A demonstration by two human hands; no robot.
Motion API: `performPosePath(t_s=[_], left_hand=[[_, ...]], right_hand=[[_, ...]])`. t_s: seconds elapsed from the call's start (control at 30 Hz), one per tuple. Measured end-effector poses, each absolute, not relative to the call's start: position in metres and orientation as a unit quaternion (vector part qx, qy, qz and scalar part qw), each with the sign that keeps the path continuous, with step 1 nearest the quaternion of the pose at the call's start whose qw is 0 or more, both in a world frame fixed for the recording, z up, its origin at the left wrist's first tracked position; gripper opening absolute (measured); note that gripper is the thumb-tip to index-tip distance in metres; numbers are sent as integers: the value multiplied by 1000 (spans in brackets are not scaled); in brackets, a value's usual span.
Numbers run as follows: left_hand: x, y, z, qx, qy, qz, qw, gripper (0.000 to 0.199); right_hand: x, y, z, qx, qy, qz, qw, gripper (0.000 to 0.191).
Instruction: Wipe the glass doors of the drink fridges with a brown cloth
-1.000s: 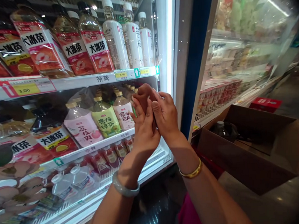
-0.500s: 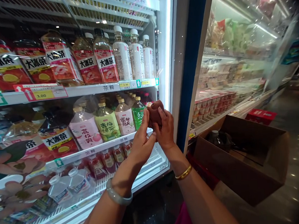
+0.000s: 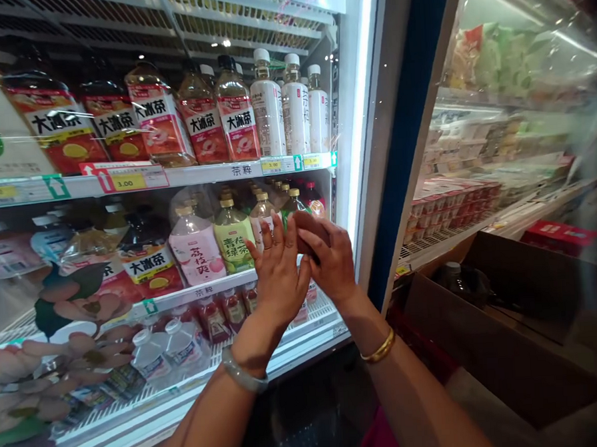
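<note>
At centre frame, a left hand (image 3: 280,272) spreads nearly flat, holding nothing, beside a smooth, brown, rounded object (image 3: 313,228); the right hand (image 3: 337,265) curls round it, the handling apparently calling for that steady grip.

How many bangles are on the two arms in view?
2. The pale grey bangle is on the left arm, below the left hand; the gold bangle is on the right arm, below the right hand. Neither forearm shows another.
</note>
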State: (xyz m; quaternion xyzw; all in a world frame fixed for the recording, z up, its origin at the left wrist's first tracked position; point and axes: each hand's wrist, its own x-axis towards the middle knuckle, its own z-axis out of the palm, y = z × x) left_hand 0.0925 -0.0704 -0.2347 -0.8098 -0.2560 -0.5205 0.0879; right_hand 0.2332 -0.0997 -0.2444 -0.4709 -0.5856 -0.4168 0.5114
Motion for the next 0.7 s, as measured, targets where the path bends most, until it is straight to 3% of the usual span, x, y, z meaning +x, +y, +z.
performPosePath(t_s=[0.23,0.53,0.7], left_hand=[[83,-68,-236,-807,-279,-510,105,82],[78,-67,-238,-815,-271,-502,98,91],[72,-70,-238,-825,-267,-491,87,89]], right_hand=[[279,-84,-246,-518,-375,-407,652,57],[228,-94,-247,-458,-569,-406,549,46],[256,-84,-244,-499,-397,-372,674,56]])
